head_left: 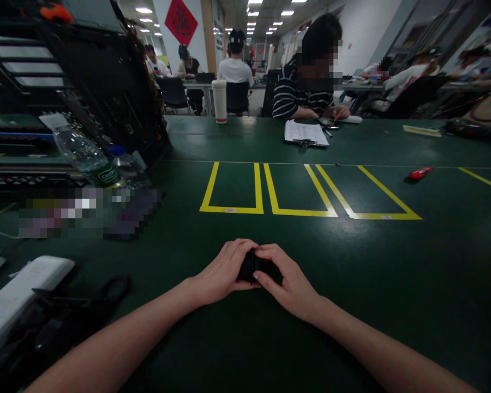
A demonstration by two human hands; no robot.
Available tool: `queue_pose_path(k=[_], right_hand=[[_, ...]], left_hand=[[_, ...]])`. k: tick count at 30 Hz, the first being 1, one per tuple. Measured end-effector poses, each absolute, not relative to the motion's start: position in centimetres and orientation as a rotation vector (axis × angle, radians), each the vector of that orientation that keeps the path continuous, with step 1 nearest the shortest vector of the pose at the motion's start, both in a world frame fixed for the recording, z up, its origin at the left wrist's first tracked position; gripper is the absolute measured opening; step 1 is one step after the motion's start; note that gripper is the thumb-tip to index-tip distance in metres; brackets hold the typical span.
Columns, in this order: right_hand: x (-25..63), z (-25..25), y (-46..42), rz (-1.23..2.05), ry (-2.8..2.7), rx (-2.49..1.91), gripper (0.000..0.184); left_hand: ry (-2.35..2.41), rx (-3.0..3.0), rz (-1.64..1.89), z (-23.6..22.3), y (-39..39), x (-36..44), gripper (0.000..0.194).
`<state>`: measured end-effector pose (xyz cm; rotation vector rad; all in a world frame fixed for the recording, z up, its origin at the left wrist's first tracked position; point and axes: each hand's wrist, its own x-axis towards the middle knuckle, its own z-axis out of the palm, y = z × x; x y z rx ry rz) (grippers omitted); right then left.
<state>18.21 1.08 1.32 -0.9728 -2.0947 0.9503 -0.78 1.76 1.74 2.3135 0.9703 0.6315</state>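
Near the middle of the green tabletop (pixel 213 349), my two hands meet around a small black object (pixel 247 266). My left hand (pixel 225 268) wraps over its left side, with the fingers on top and the thumb below. From the right, my right hand (pixel 288 278) pinches at its edge with thumb and fingertips. Most of the object is covered by my fingers, and its kind cannot be made out. Beyond my hands, yellow tape outlines (pixel 303 213) mark several areas on the table.
At the left stand a large black open-framed case (pixel 106 71), water bottles (pixel 82 150) and a white power strip (pixel 45 270) with black cables (pixel 65 322). A clipboard (pixel 306 132), a white cup (pixel 220 101) and a red item (pixel 420 173) lie farther off. A person (pixel 306 82) sits opposite.
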Motion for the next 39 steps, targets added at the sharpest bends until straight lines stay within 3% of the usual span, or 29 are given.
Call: queue_pose_path(k=[15,24,31,39], right_hand=[[17.9,1.2,1.2,1.067,-2.033,-1.028,0.026],[18.0,1.2,1.0,0.959,-2.042,-0.974,0.02],[17.8,1.5,0.9,1.096,-2.007,-1.076,0.026],[18.1,1.3,0.8,0.991,-2.048,-1.003,0.02]], left_hand=[[0.988,2.307,0.654,1.4,1.7,-0.9,0.063],[0.971,2.307,0.627,1.7,1.6,-0.9,0.063],[0.999,2.248,0.597,2.5,1.4,-1.1,0.062],[0.982,2.284,0.674,1.6,1.6,-1.0,0.067]])
